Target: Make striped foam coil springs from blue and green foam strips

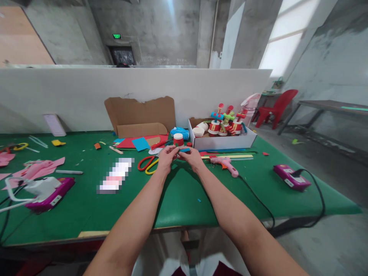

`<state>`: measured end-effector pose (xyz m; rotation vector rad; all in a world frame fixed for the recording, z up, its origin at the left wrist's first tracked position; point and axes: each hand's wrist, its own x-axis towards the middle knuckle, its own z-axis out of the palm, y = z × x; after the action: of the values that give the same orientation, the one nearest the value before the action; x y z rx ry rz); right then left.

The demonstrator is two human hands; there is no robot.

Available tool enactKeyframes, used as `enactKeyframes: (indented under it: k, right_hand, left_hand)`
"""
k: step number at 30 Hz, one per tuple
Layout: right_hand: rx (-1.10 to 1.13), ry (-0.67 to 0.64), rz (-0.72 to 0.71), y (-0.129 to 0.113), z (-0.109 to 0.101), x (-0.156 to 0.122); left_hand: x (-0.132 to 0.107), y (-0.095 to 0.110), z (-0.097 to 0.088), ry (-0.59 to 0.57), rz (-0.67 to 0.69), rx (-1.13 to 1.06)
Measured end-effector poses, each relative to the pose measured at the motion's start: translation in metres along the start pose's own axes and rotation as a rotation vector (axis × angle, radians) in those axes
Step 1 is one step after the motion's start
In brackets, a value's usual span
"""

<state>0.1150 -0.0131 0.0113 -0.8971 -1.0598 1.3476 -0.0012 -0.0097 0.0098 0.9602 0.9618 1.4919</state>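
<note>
Bare forearms (138,214) stretch up from the bottom edge to the middle of the frame, where the two hands come close together over the green table (184,209). Between them, just right of the frame's centre, is a small blue piece (184,150): the right hand (193,157) pinches it in its fingertips, while the left hand (167,158) brings its own fingertips to the piece's left end, though from where I stand I cannot tell whether they grip it or something smaller. Work this fine seems to call for a light pinch, since squeezing hard could crease the piece, and for both wrists held low and steady. Just beyond the fingers stands a red cup (178,141) with a white top; the knuckles would do well to stay clear of it. Scissors (146,163) with red and yellow handles lie just left of the hands, handy enough for a trim. Right of centre rests a pink glue gun (228,166), its tip towards the right hand, so that wrist ought not to drift sideways. Farther back, a white box (224,143) holds finished-looking figures (214,127), useful for comparison.
</note>
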Motion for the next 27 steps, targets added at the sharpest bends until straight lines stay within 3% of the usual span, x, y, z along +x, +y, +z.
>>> enactKeyframes:
  k: [18,23,27]
  right_hand:
    - [0.033,-0.027,0.026,0.0035,-0.0004,0.0007]
    - [0.138,0.086,0.056,0.0041,-0.0016,0.0046]
    - [0.199,0.176,0.072,0.0031,-0.0019,0.0065]
  left_hand:
    - [-0.0005,-0.0014,0.0008,0.018,0.007,-0.049]
    - [0.0006,-0.0025,-0.0013,0.005,-0.043,-0.037]
    - [0.0019,-0.007,-0.0022,-0.108,-0.017,0.068]
